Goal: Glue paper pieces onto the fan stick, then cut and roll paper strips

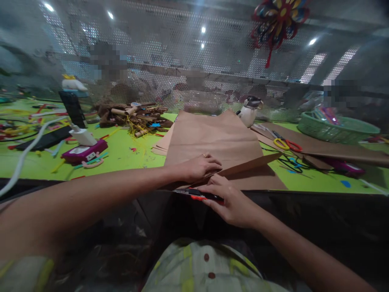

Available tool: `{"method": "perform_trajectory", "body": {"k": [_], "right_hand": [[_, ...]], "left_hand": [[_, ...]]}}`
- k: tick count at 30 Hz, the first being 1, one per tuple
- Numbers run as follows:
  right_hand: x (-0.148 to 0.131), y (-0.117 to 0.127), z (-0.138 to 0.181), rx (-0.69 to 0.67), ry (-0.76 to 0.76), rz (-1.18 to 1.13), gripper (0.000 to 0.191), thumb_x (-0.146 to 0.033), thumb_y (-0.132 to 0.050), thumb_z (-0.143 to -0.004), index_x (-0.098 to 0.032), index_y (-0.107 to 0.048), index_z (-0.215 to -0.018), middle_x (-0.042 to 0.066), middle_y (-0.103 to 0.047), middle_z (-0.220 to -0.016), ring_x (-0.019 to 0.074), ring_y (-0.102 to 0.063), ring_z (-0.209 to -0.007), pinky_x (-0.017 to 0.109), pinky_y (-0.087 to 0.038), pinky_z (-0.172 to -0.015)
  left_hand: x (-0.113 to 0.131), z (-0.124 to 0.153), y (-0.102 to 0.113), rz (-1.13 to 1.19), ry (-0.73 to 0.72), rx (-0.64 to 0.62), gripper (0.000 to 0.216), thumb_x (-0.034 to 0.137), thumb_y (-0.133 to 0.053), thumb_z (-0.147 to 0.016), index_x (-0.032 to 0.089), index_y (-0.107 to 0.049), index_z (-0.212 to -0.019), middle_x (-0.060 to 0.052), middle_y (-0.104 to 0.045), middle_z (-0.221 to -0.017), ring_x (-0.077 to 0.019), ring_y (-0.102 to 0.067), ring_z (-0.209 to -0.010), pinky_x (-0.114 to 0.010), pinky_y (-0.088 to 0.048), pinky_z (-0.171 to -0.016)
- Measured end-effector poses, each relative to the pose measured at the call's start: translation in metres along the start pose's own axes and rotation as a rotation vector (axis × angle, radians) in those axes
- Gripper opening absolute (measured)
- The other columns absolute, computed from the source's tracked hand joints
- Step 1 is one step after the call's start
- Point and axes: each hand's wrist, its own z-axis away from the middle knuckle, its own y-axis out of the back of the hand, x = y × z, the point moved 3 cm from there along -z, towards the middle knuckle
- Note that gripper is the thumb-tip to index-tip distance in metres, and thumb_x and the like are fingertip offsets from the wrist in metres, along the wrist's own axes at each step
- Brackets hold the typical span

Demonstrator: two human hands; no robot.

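On the paper [212,138], left hand [202,167] lies flat; right hand [235,205] grips cutter [197,195].

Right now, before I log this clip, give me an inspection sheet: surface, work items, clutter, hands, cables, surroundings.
Surface: green table, dark front edge.
Job's things: brown paper, near flap lifted; red-and-black cutter at its near edge.
Clutter: scissors, green basket, brown scrap pile, magenta case.
Hands: left hand flat on the brown paper; right hand gripping the red-and-black cutter.
Cables: white cable across the left side.
Surroundings: perforated screen behind; pinwheel hanging; blurred people beyond.
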Motion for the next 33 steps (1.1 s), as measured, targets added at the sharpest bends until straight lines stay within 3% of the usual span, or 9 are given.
{"method": "perform_trajectory", "body": {"k": [8, 14, 33], "right_hand": [[-0.007, -0.013, -0.007, 0.022, 0.036, 0.115, 0.027, -0.020, -0.054, -0.084, -0.021, -0.061, -0.110, 0.009, -0.054, -0.103, 0.0225, -0.047, -0.100, 0.040, -0.041, -0.085], [-0.011, -0.019, -0.010, 0.033, 0.054, 0.161, 0.026, -0.020, -0.052, -0.085, -0.019, -0.061, -0.110, 0.010, -0.054, -0.099, 0.0231, -0.046, -0.097, 0.041, -0.039, -0.083], [-0.019, -0.023, -0.011, 0.077, 0.042, 0.124, 0.031, -0.016, -0.053, -0.083, -0.020, -0.058, -0.113, 0.009, -0.053, -0.101, 0.0221, -0.046, -0.097, 0.039, -0.039, -0.084]], "left_hand": [[-0.005, 0.000, -0.004, 0.048, -0.008, -0.015, 0.034, 0.027, -0.045, -0.089, 0.016, -0.057, -0.120, -0.012, -0.057, -0.123, -0.0223, -0.046, -0.108, -0.039, -0.034, -0.095], [-0.005, 0.000, -0.005, 0.035, 0.022, -0.026, 0.034, 0.029, -0.041, -0.092, 0.015, -0.058, -0.117, -0.011, -0.057, -0.122, -0.0210, -0.046, -0.107, -0.037, -0.033, -0.095], [-0.009, -0.001, -0.009, 0.001, 0.000, 0.014, 0.031, 0.026, -0.040, -0.093, 0.016, -0.059, -0.115, -0.010, -0.059, -0.119, -0.0197, -0.046, -0.106, -0.035, -0.033, -0.095]]}}
